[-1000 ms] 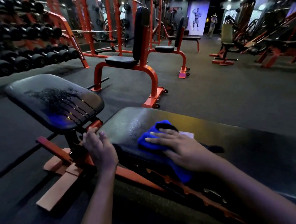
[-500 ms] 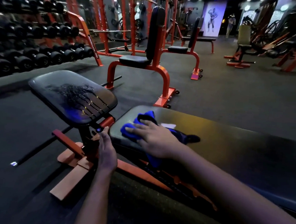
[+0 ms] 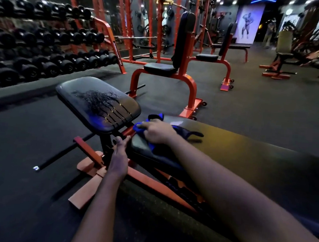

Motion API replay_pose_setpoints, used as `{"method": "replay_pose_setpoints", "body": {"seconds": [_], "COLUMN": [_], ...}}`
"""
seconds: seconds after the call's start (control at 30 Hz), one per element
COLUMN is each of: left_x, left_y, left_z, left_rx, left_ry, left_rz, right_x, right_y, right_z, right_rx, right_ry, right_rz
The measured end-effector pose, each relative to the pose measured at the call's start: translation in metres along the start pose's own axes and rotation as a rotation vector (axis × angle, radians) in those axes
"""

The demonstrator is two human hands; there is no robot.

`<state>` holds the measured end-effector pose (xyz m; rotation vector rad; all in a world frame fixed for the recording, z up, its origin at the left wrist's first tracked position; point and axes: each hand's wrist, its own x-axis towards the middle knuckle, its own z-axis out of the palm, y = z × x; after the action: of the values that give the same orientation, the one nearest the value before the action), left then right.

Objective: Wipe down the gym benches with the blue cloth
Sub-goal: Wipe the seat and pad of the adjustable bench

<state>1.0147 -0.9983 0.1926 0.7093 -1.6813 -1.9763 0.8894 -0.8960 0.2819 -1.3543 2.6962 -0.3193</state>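
A black padded bench with an orange frame lies in front of me. Its long back pad stretches to the right. Its tilted seat pad at the left is streaked with wet spray. My right hand presses the blue cloth flat on the left end of the long pad. Part of the cloth hangs over the pad's near side. My left hand reaches into the gap between the two pads, fingers straight and slightly apart, holding nothing.
A dumbbell rack lines the left wall. An upright orange seat bench stands just beyond, with a second one and a flat bench farther back. Orange squat racks and machines fill the rear. A person stands far off.
My right hand has slid the blue cloth leftward along the long pad to its end near the seat. My left hand has stretched further toward the gap.
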Motion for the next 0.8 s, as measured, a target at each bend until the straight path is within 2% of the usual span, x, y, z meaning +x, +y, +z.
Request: {"method": "replay_pose_setpoints", "body": {"seconds": [0.07,0.13,0.17,0.23,0.3,0.37,0.4,0.47,0.53,0.6,0.73,0.77,0.8], "left_x": [-0.005,-0.011,-0.016,-0.025,-0.041,-0.053,-0.058,-0.066,-0.067,-0.066,-0.064,-0.067,-0.068], "left_y": [0.006,0.01,0.014,0.022,0.047,0.071,0.083,0.107,0.129,0.148,0.165,0.159,0.149], "left_z": [0.0,-0.004,-0.004,-0.004,0.002,0.009,0.013,0.026,0.04,0.047,0.062,0.071,0.08], "left_rx": [-0.032,-0.063,-0.074,-0.042,0.017,0.165,0.263,0.434,0.501,0.562,0.725,0.753,0.756], "left_ry": [0.032,0.182,0.247,0.27,0.19,-0.021,-0.149,-0.301,-0.354,-0.315,-0.214,-0.163,-0.092], "left_rz": [0.1,0.21,0.261,0.369,0.444,0.533,0.577,0.62,0.622,0.652,0.752,0.784,0.813], "right_x": [-0.037,-0.082,-0.102,-0.132,-0.143,-0.139,-0.135,-0.128,-0.128,-0.136,-0.157,-0.159,-0.159], "right_y": [-0.006,-0.008,-0.008,-0.004,0.002,0.007,0.007,0.002,-0.004,-0.003,0.003,-0.003,-0.01], "right_z": [0.007,0.006,0.007,0.005,-0.009,-0.032,-0.045,-0.066,-0.075,-0.078,-0.08,-0.075,-0.066], "right_rx": [-0.022,-0.045,-0.031,0.077,0.453,0.896,0.992,1.045,1.129,1.162,1.131,1.068,0.889], "right_ry": [0.052,0.133,0.167,0.223,0.23,0.267,0.311,0.32,0.336,0.297,0.111,0.086,0.095], "right_rz": [-0.069,-0.148,-0.177,-0.186,-0.099,-0.019,0.04,0.141,0.138,0.087,0.078,0.07,0.091]}}
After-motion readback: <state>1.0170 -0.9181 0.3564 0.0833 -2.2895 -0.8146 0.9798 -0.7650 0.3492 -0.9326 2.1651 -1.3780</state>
